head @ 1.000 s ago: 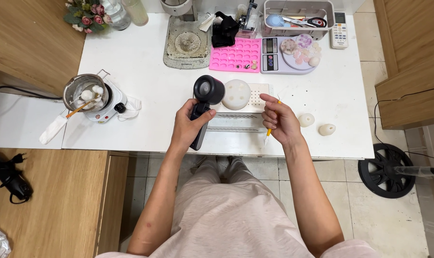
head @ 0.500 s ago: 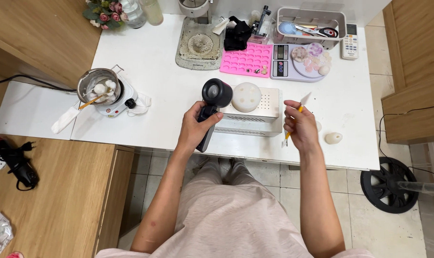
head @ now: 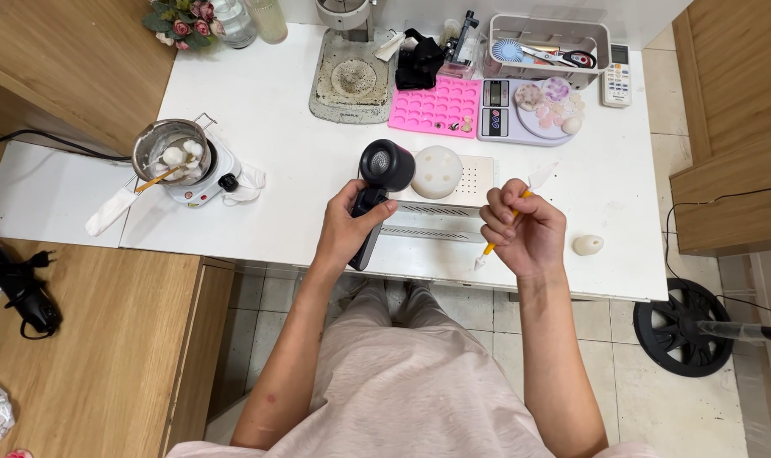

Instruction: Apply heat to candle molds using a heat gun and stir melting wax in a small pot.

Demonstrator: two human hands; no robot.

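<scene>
White tabletop (head: 284, 153) spreads before us, carrying one pink mould (head: 436, 107), one scale (head: 530, 114), one steel pot (head: 170, 153) on a small burner and one pale lump (head: 587, 245) near the edge. Our left hand (head: 350, 231) wraps fully closed around one black heat gun (head: 380, 182), its nozzle beside one white round mould (head: 437, 171). Our right hand (head: 525, 233) curls shut around one yellow-handled tool (head: 497, 242).

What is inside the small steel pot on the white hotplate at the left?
The steel pot holds white rounded lumps and an orange-handled stirrer. Its bottom is covered by them.
</scene>
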